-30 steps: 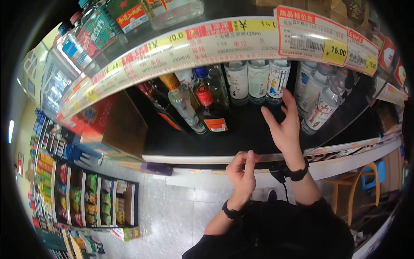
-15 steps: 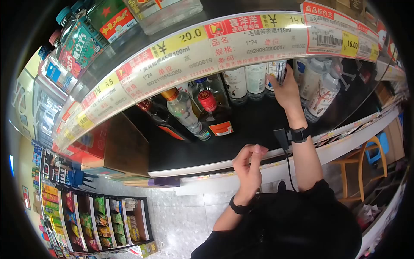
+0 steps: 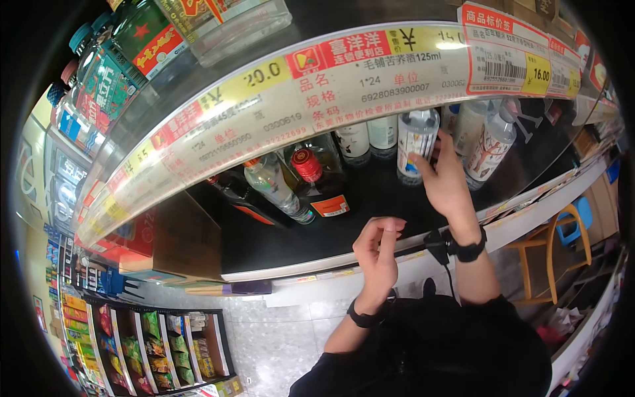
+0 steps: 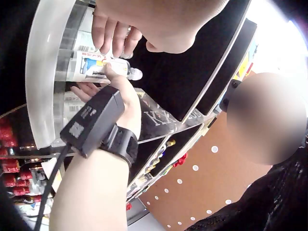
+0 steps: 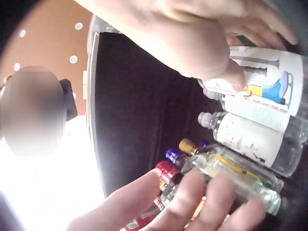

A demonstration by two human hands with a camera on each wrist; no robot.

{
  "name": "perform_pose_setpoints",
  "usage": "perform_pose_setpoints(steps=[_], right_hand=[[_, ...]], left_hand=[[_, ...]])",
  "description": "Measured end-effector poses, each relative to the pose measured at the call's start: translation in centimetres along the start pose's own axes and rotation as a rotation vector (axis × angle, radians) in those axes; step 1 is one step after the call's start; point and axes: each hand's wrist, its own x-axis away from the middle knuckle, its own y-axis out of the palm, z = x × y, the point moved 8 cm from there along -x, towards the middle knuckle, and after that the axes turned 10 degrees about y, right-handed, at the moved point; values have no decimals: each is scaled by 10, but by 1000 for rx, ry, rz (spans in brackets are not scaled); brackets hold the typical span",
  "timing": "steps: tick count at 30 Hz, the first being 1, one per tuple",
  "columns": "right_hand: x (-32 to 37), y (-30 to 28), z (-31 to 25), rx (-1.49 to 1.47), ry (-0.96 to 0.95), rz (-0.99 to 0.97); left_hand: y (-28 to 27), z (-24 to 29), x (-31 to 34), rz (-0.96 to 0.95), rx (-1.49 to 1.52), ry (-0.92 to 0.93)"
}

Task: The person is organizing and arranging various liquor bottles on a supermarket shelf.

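My right hand (image 3: 446, 182) grips a clear glass bottle (image 3: 418, 145) with a white printed label, thumb on its front and fingers round its far side. In the right wrist view the thumb presses on the label of this bottle (image 5: 269, 79), which shows a coloured skate-like picture. The bottle stands forward of two similar white-labelled bottles (image 3: 382, 135) on its left; more clear bottles (image 3: 491, 149) are to its right. My left hand (image 3: 377, 255) hovers near the shelf's front edge with loosely curled fingers and nothing in them.
A price-tag strip (image 3: 360, 73) on the upper shelf runs above the hands and hides the bottle tops. Left on the black shelf (image 3: 264, 248) stand a red-capped dark bottle (image 3: 316, 188), a clear orange-capped bottle (image 3: 278, 188) and a cardboard box (image 3: 188, 241). A wooden chair (image 3: 549, 264) stands lower right.
My right hand has reached in among the bottles, taken hold of one white-labelled bottle and drawn it forward out of its row. My left hand stays near the shelf edge.
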Motion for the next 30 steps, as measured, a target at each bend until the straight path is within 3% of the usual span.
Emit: perform_pose_setpoints(steps=[6,10,14,18,22,23,24,26,27,28,30], right_hand=[[37,-9,-8,-77,-17,-104],[47,0,-9,-220,-109,-218],[50,0,-1,-362,-128,-192],[71,-19,-10,-439,-180,-187],[96,-59,-32,-342,-440,-142],[95,-57,-30,-370,-416,-122],[109,-80,-43,-293,-629,-118],[115,-89,-36,-319,-656,-106],[117,-100,-25,-313,-648,-77],[120,-116,-15,-359,-692,-64],[133,-141,-13,-408,-743,5]], left_hand=[[8,9,-15,-87,-160,153],[20,5,-16,-165,-107,133],[21,4,-16,-143,-126,176],[27,27,-2,-57,-338,405],[36,54,33,111,-415,743],[33,59,44,160,-377,795],[41,64,53,174,-325,854],[45,71,67,178,-442,869],[57,76,82,137,-406,973],[65,74,90,43,-342,824],[82,78,102,-76,-279,925]])
